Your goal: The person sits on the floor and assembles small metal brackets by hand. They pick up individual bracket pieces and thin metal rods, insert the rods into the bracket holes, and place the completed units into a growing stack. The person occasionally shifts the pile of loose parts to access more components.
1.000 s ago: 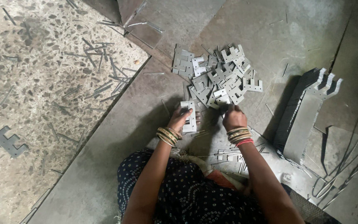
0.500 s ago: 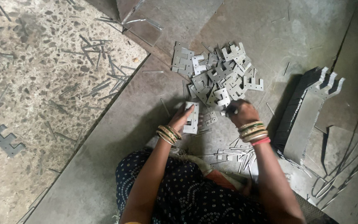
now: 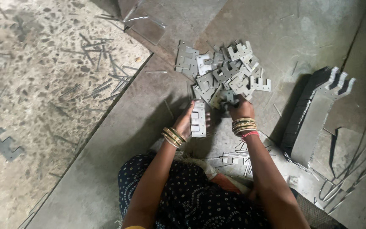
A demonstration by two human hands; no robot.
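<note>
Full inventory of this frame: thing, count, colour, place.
Loose stamped metal plates: one pile, too many to count, grey, floor ahead of the hands.
Held stack of plates: one, grey, in the left hand.
Long neat stack of plates: one, grey, floor at right.
Thin metal strips: many, grey, scattered on the speckled floor at left.
Single plate: one, dark grey, far left floor.
Small strips: several, grey, by the lap.
Bangles: several on each wrist, gold.
Left hand: fingers closed around the held stack.
Right hand: reaching into the pile; grip hidden.
</note>
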